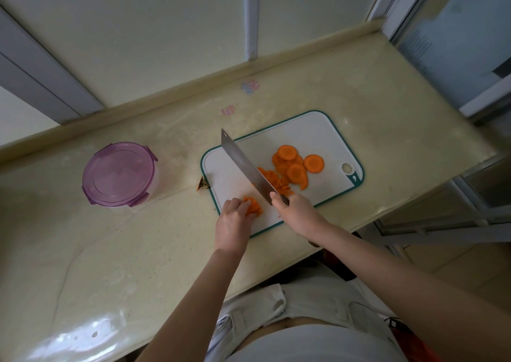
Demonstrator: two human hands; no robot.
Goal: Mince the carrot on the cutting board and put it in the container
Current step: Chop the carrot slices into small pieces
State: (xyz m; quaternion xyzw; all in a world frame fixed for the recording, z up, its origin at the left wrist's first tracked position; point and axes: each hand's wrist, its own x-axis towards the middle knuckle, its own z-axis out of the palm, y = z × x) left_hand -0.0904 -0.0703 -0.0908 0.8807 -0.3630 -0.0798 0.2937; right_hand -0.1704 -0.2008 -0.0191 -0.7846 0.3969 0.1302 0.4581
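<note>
Left hand (235,213) pinches carrot stack (253,206) on board (318,129). Right hand (293,209) clenched round knife (246,165), blade just beside left hand. Stack slipping risks a cut. Container (119,173) well left of left hand, lid on.

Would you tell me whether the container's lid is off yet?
No, the purple lid sits on the container, left of the cutting board.
</note>
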